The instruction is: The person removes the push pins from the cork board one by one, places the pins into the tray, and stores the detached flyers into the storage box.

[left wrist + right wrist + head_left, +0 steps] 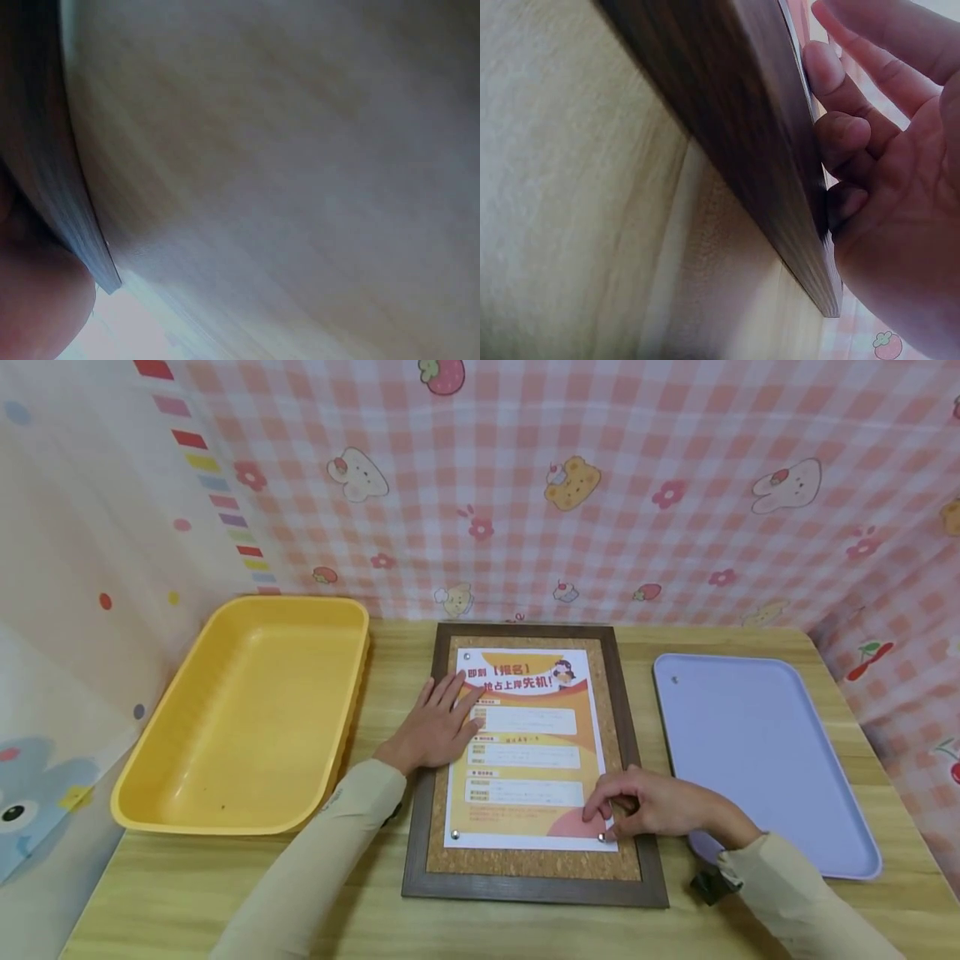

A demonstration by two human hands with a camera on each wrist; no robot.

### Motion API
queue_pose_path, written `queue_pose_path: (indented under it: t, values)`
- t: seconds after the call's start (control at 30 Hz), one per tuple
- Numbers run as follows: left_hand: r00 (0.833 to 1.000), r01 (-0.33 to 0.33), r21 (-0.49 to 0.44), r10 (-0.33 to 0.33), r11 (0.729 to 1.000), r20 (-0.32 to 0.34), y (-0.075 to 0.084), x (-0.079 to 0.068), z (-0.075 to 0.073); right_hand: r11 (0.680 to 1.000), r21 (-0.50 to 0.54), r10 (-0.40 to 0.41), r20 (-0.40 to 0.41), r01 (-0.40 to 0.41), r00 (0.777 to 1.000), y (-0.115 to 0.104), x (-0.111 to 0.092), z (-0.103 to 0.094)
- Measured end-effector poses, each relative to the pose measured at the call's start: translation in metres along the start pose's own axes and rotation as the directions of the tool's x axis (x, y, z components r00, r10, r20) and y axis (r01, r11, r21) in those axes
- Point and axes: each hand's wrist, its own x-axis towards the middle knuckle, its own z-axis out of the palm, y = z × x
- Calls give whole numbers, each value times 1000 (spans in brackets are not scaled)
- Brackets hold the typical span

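A printed poster [525,768] in orange, yellow and white lies on a cork board [525,862] with a dark wooden frame [536,890]. Silver pushpins sit at its upper left [467,657], lower left [455,835] and lower right [602,837] corners. My left hand [438,727] rests with spread fingers on the poster's left edge, its palm side over the frame. At the lower right corner, my right hand [652,802] has its thumb tip against the pushpin and its index fingertip on the paper. In the right wrist view, its other fingers bend beside the frame [742,150].
A yellow plastic tub [255,718] stands on the wooden table [187,885] at the left. To the right lies a shallow lilac tray [757,760], with one silver pushpin [674,680] near its upper left corner. Checkered cloth [495,560] hangs behind the table.
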Motion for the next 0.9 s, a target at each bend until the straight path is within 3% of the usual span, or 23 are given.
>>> queue_pose_path:
  t: [0.53, 0.9]
  values:
    - [1000, 0, -19, 0, 1000, 1, -1, 0, 0, 998, -47, -37, -25, 35, 999, -2, 3, 3]
    - [1000, -13, -29, 12, 1000, -19, -4, 3, 6, 996, -85, -1, -22, -1, 1000, -2, 3, 5]
